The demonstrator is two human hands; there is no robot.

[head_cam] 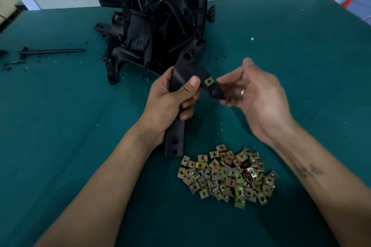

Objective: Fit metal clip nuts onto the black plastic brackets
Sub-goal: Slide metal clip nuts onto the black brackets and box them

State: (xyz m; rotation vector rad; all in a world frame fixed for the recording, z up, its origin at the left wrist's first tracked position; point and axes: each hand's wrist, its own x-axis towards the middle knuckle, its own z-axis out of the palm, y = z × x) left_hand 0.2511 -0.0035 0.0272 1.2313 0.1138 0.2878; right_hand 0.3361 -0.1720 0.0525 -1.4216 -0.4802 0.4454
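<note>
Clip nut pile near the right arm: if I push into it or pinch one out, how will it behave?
The nuts lie loose and overlapping, so a push would likely scatter them, not move the heap as one. They look like small flat folded metal: probably stiff, light, unlikely to roll. On the green cloth they may slide poorly, and a pinch could lift neighbours.

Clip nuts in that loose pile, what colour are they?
The clip nuts are yellowish gold with greenish and pinkish tints, seen best in the head view.
</note>
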